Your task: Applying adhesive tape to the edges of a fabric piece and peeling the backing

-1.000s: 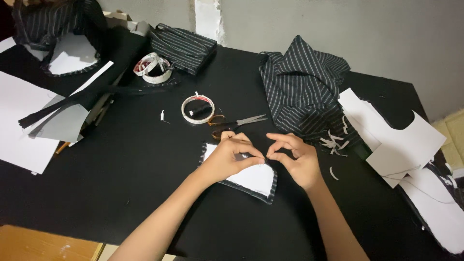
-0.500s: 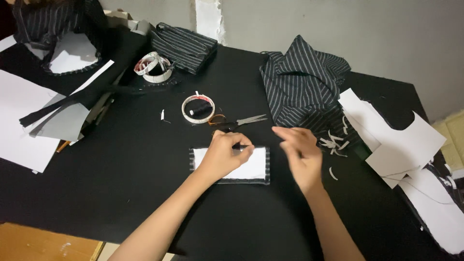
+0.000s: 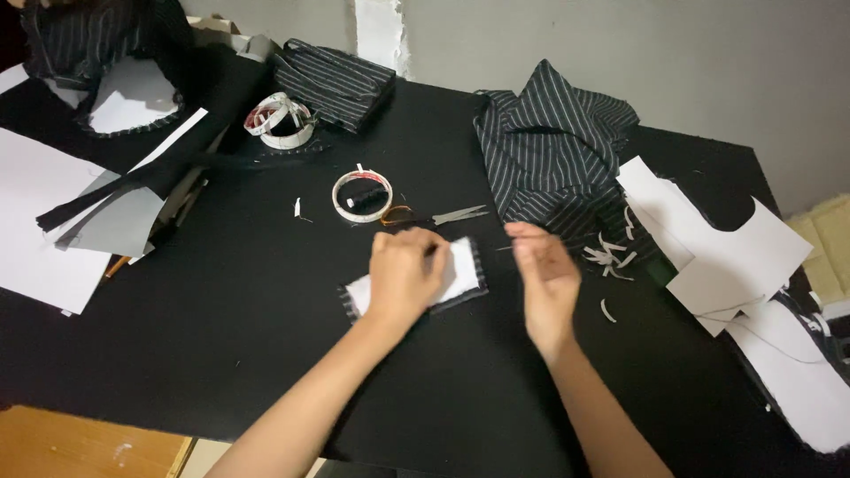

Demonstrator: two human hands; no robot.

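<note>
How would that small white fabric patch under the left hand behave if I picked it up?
The patch is probably floppy: it lies thin and flat on the table under the left hand. It is likely light, and should not roll. Its dark edge looks frayed, so threads may pull.

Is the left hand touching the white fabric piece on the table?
Touching. The head view shows the left hand lying directly on the white fabric piece.

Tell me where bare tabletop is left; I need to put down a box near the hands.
Bare black tabletop lies left of the left hand, bordered by white paper sheets and the round tape roll. Another patch sits below the right hand. It is crowded right, with striped dark fabric, white scraps and white cut card pieces.
</note>
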